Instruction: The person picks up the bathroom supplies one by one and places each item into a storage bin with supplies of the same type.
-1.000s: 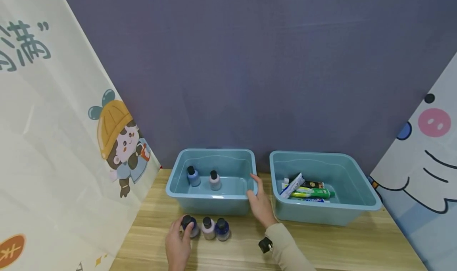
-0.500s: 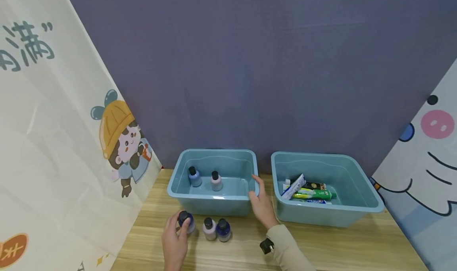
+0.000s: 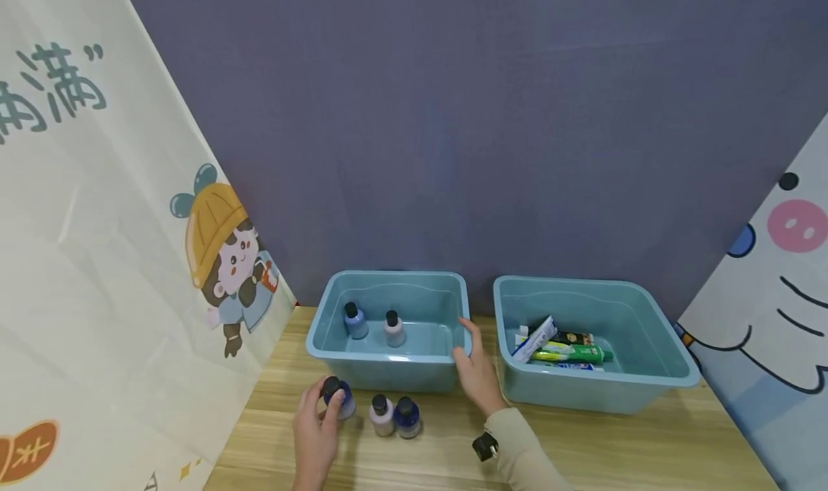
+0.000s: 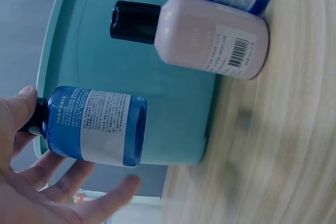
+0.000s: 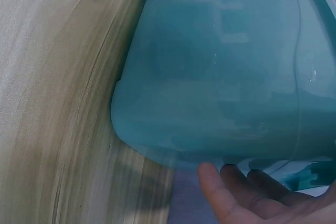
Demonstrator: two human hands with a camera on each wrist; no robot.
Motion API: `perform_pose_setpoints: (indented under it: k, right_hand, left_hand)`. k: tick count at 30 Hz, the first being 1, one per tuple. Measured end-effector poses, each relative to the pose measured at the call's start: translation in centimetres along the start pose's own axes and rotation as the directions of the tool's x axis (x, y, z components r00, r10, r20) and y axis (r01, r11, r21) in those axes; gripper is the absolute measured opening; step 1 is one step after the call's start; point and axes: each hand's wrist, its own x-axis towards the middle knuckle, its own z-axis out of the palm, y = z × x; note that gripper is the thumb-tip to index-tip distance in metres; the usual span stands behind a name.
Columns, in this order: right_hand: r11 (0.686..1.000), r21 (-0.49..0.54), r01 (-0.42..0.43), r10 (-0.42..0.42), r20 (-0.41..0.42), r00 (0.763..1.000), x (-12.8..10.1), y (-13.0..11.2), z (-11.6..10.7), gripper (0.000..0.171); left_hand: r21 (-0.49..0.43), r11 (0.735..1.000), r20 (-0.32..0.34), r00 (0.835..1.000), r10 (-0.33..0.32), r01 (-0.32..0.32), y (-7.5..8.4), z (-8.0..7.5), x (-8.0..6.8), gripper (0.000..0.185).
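My left hand (image 3: 315, 426) pinches a dark blue bottle (image 3: 346, 399) by its black cap, thumb against fingers. In the left wrist view the bottle (image 4: 100, 127) hangs off the wooden table, its white label showing, other fingers spread beside it. Right of it on the table stand a pale pink bottle (image 3: 382, 420) and another dark blue bottle (image 3: 407, 420), both black-capped. My right hand (image 3: 477, 376) holds the right rim of the left blue bin (image 3: 388, 372); its fingers (image 5: 215, 187) lie against the bin's end wall. Inside that bin stand a light blue bottle (image 3: 356, 324) and a pale pink bottle (image 3: 394, 331).
A second blue bin (image 3: 595, 394) stands to the right, with several toothpaste tubes (image 3: 563, 351) lying in it. A grey-purple cloth (image 3: 414, 131) hangs behind the table (image 3: 284, 412). Printed white sheets (image 3: 116, 261) flank both sides.
My left hand has lifted the dark blue bottle off the table and carried it slightly left, away from the pale pink one. The right hand stays at the bin's rim.
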Motion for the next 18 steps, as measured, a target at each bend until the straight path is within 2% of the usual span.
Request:
perform_pose_setpoints:
  k: [6, 18]
  right_hand:
    - [1.0, -0.004, 0.001, -0.001, 0.002, 1.0, -0.04, -0.08, 0.05, 0.06]
    - [1.0, 0.001, 0.01, -0.01, 0.006, 1.0, 0.04, 0.15, -0.02, 0.061]
  left_hand:
    - [-0.063, 0.997, 0.012, 0.999, -0.035, 0.036, 0.32, -0.21, 0.24, 0.033]
    - [-0.098, 0.995, -0.006, 0.999, -0.034, 0.034, 0.9, -0.52, 0.73, 0.032]
